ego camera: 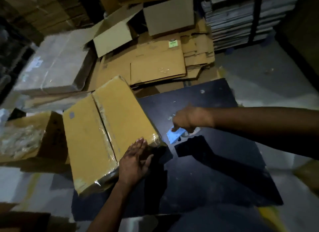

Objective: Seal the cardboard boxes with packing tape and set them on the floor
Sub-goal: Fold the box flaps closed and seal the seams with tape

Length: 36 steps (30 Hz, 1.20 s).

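A closed brown cardboard box (107, 131) lies on the left part of the dark table (215, 176), with clear tape along its centre seam and over its near edges. My left hand (136, 161) lies flat with straight fingers against the box's near right corner. My right hand (186, 121) reaches in from the right, its fingers curled round a blue tape dispenser (175, 136) that rests on the table just right of the box.
An open box with plastic-wrapped contents (25, 138) stands to the left. Flattened cartons (158, 66) and open empty boxes (169, 16) are piled behind the table. Stacked sheets on a rack (241, 19) stand far right. Grey floor (276, 73) shows at right.
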Each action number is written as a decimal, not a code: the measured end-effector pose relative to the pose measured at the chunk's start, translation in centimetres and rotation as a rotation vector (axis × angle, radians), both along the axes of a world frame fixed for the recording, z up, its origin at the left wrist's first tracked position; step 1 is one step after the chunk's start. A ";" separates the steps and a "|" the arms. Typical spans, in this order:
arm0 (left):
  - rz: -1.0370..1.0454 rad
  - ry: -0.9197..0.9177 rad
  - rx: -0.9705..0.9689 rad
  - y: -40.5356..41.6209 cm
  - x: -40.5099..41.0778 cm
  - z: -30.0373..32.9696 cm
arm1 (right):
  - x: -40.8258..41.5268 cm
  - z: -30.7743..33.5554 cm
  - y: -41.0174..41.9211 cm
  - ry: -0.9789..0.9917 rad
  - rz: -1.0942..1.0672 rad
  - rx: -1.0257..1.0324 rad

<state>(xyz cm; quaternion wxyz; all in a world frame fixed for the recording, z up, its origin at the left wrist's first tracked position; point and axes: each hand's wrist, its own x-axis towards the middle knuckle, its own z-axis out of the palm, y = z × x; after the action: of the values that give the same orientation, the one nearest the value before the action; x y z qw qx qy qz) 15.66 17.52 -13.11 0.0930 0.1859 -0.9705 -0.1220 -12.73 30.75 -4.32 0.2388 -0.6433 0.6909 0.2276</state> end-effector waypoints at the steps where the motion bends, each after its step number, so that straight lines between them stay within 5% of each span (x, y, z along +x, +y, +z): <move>1: 0.040 -0.021 0.055 -0.1 -0.1 1.1 | 0.3 -0.7 -0.4 -0.018 -0.022 -0.013; 7: 0.042 -0.068 -0.008 -1.9 -2.9 5.2 | 2.5 -3.2 -2.3 -0.029 -0.066 -0.184; 16: -0.417 -0.292 -0.135 -4.5 -7.7 4.5 | 3.5 -5.6 -3.3 0.190 0.027 0.048; 21: -0.453 -0.369 -0.206 -4.6 -8.0 5.1 | -1.3 -9.0 1.7 -0.262 -0.517 0.158; 24: -0.488 -0.469 -0.138 -5.2 -8.7 4.8 | -3.9 -10.8 2.9 -0.452 -0.550 0.260; 29: -0.645 -0.591 -0.107 -7.1 -11.8 5.5 | -5.6 -11.6 3.0 -0.432 -0.648 0.102; 36: -0.795 -0.697 -0.221 -7.1 -14.8 5.6 | -5.5 -11.5 3.3 -0.269 -0.524 -0.142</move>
<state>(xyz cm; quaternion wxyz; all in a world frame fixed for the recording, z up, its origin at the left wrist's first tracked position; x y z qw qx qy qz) 0.85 10.38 -7.51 -0.2687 -0.1771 -0.9465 0.0238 -18.19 34.05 -15.78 0.3333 -0.4825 0.8097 0.0220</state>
